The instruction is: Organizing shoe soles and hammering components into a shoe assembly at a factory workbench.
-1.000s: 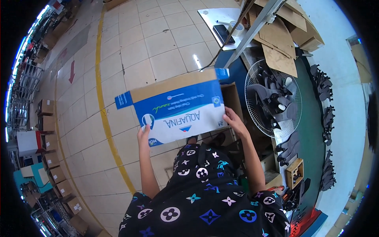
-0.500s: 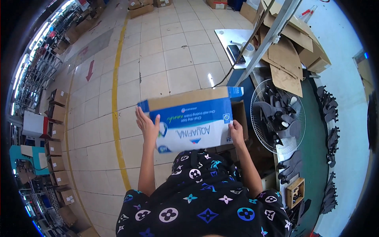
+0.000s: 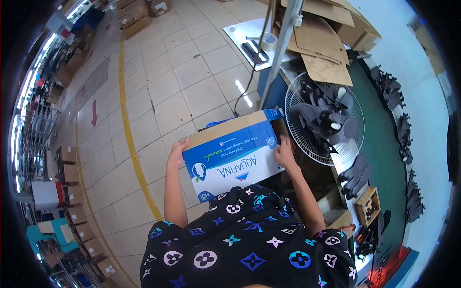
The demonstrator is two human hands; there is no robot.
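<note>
A blue and white printed cardboard box [image 3: 229,158] is held in front of my body, its brown inner edge showing along the far side. My left hand [image 3: 177,153] grips its left end near the far corner, with the fingers partly hidden behind the cardboard. At the right end, my right hand [image 3: 285,152] is closed on the box's edge, below a small blue flap [image 3: 273,114] that sticks out at the far corner. The box tilts, its right end farther from me than its left. Its inside is mostly hidden from view.
To the right, a round wire fan guard [image 3: 289,129] holds several grey and black pieces. Beyond it are a metal post [image 3: 282,53], a white tabletop [image 3: 236,34] with a phone [image 3: 255,52] and tape roll [image 3: 268,42], and stacked cardboard [image 3: 319,41]. A wooden box [image 3: 368,206] sits nearer.
My left hand has gone from lying spread against the box's left end to gripping it near the far corner. The box has tilted, and the view has turned to the right.
</note>
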